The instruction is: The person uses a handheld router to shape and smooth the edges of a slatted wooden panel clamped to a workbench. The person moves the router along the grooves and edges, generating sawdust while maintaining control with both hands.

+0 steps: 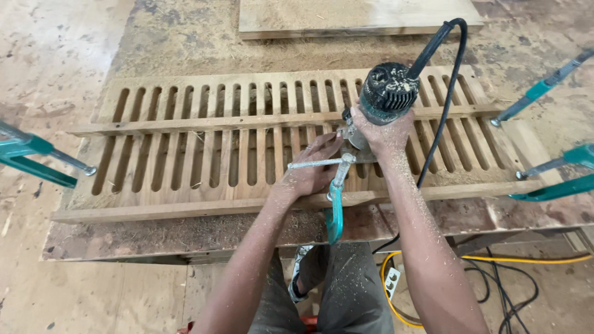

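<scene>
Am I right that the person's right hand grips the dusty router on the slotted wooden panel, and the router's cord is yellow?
Not quite: the head view shows the right hand gripping the router on the slotted wooden panel, but the router's cord is black.

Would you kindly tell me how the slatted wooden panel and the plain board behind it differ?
The slatted wooden panel is cut through with many upright slots; the plain board is solid. The panel lies fully in view under both hands, left hand and right hand guiding a router; the board lies untouched, cut off by the frame's top edge. Two thin battens cross the panel, none the board. Both are pale wood dusted with sawdust.
</scene>
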